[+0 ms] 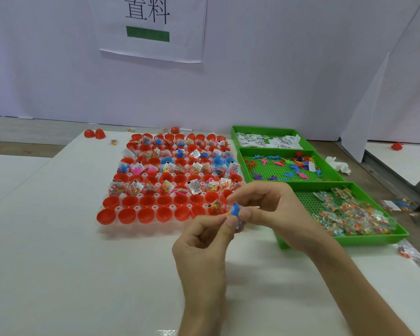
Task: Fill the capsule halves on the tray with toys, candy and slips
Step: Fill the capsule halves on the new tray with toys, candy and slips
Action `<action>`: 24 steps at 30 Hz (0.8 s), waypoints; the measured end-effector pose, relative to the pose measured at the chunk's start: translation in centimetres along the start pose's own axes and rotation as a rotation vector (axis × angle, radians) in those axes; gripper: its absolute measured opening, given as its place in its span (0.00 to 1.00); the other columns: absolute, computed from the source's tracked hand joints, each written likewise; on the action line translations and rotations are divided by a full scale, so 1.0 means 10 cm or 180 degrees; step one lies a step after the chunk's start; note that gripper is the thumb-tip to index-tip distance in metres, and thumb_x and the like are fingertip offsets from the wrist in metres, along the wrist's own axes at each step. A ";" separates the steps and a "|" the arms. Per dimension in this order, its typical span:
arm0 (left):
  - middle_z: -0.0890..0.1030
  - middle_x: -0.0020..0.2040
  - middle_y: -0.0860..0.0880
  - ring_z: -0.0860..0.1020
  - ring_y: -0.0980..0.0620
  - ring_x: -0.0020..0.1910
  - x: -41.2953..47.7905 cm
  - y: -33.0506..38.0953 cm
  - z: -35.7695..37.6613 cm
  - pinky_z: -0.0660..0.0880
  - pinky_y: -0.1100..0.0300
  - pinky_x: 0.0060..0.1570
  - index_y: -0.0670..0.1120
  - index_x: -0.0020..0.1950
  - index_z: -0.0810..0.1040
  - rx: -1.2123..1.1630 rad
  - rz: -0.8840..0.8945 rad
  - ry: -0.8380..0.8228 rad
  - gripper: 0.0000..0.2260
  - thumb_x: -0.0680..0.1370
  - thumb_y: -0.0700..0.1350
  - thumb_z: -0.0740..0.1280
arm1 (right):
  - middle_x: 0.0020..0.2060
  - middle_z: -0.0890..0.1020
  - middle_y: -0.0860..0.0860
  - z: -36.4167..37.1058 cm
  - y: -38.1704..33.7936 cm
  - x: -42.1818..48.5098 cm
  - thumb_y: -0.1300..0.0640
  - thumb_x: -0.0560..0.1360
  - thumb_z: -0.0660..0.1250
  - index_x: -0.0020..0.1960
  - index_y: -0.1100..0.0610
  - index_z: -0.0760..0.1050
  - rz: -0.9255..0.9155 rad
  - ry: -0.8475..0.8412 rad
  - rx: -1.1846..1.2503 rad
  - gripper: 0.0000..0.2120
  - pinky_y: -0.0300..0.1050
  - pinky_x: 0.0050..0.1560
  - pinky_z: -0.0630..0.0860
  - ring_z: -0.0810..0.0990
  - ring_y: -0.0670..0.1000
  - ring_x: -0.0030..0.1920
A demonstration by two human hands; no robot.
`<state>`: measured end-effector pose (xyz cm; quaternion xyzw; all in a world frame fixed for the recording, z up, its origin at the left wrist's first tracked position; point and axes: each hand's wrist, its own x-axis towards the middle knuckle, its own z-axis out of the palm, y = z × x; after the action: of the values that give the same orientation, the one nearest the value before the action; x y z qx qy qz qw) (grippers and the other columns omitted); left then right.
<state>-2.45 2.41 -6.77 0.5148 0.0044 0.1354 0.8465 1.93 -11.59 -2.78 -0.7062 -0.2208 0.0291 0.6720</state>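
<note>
A clear tray [117, 229] holds rows of red capsule halves [129, 215], with a few blue ones among them. The far rows carry toys, candy bags and slips; most halves in the two nearest rows hold nothing. A candy bag [215, 207] sits in a near-row half at the right end. Just in front of the tray's near right corner, my left hand [204, 241] and my right hand [264, 207] meet. Both pinch a small blue toy [235, 212] between their fingertips.
Three green bins stand to the right of the tray: slips [267, 139] at the back, small coloured toys [286, 166] in the middle, candy bags [349, 214] nearest. Loose red capsule halves [94, 134] lie at the back left. A crumpled white tissue [338, 164] lies right of the bins.
</note>
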 end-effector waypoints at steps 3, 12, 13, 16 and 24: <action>0.85 0.36 0.45 0.84 0.51 0.36 -0.04 0.01 0.02 0.79 0.66 0.39 0.47 0.40 0.86 0.0233 0.0190 -0.0128 0.04 0.68 0.45 0.76 | 0.40 0.85 0.55 -0.08 -0.02 0.00 0.53 0.69 0.79 0.46 0.54 0.86 0.0125 -0.0188 -0.0308 0.08 0.42 0.42 0.80 0.84 0.52 0.41; 0.85 0.38 0.48 0.84 0.50 0.38 -0.03 -0.01 0.01 0.79 0.66 0.39 0.51 0.42 0.86 0.0187 -0.0014 0.0106 0.05 0.69 0.47 0.73 | 0.39 0.86 0.57 -0.13 -0.07 0.02 0.60 0.68 0.77 0.45 0.55 0.87 0.0007 -0.0291 -0.0763 0.06 0.40 0.41 0.81 0.85 0.52 0.39; 0.86 0.39 0.47 0.84 0.49 0.39 -0.02 -0.01 0.00 0.79 0.65 0.40 0.52 0.44 0.86 0.0088 -0.0089 0.0215 0.05 0.69 0.48 0.72 | 0.39 0.86 0.56 -0.10 -0.09 0.06 0.59 0.68 0.77 0.44 0.54 0.87 -0.0024 -0.0298 -0.0857 0.05 0.39 0.42 0.81 0.86 0.52 0.40; 0.86 0.42 0.45 0.85 0.47 0.44 0.02 -0.02 -0.03 0.80 0.64 0.42 0.51 0.55 0.82 -0.0307 -0.0304 0.0573 0.07 0.78 0.47 0.66 | 0.38 0.86 0.49 -0.02 -0.14 0.24 0.59 0.70 0.78 0.43 0.52 0.86 -0.0225 -0.0063 -0.1505 0.04 0.39 0.41 0.80 0.84 0.47 0.38; 0.86 0.43 0.45 0.85 0.48 0.40 0.04 -0.01 -0.02 0.80 0.64 0.38 0.56 0.69 0.66 -0.0494 -0.0651 0.0398 0.15 0.84 0.44 0.56 | 0.34 0.79 0.35 0.21 -0.02 0.62 0.56 0.71 0.78 0.43 0.52 0.86 -0.0435 -0.0088 -0.2895 0.02 0.27 0.44 0.70 0.78 0.39 0.43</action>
<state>-2.06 2.61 -6.94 0.4353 0.0990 0.0802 0.8912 6.78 -7.40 -1.16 -0.9128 -0.2662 -0.1057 0.2912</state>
